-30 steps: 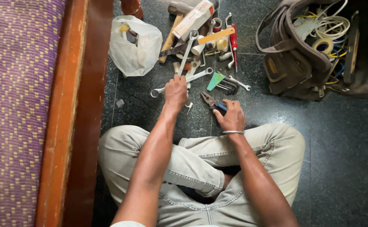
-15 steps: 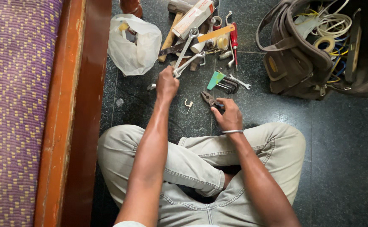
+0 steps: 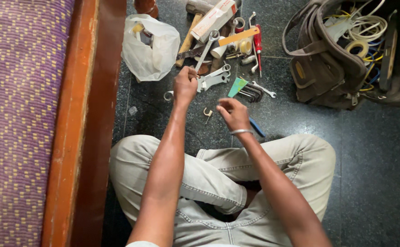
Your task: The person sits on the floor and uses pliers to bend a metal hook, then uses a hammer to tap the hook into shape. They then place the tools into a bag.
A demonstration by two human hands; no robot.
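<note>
Fingers (image 3: 190, 73) of left hand (image 3: 185, 84) curled shut, pinching one end of a spanner (image 3: 206, 49); spanner runs up and away from the fist, ring end near the box (image 3: 216, 17). Second spanner (image 3: 213, 78) just right of the fist, flat on the floor (image 3: 300, 119); contact with the hand unclear. Right hand (image 3: 234, 114) nearer the body, fingers (image 3: 224, 104) bent and loosely spread, holding nothing visible. Bangle (image 3: 241, 131) on that wrist. Blue handle (image 3: 256, 127) poking out under the right hand, on the floor beside the knee. Small U-clip (image 3: 206, 112) on the floor between the two hands, touching neither. Small ring (image 3: 168, 95) on the floor just left of the left wrist.

Tool pile toward the far edge of the floor: hammer (image 3: 188, 39) with wooden handle, red screwdriver (image 3: 258, 41), orange-handled tool (image 3: 238, 35), tape rolls (image 3: 244, 45), hex key set (image 3: 248, 91) with a green tag, small spanner (image 3: 264, 89) beside it. White plastic bag (image 3: 150, 48) left of the pile, against the wooden bed frame (image 3: 83, 123). Purple woven cover (image 3: 19, 114) on top of the frame, along the left edge. Brown tool bag (image 3: 325, 68) at the far right corner, open, stuffed with white cable coils (image 3: 364, 27) and tape. Legs crossed, light trousers (image 3: 296, 155).
</note>
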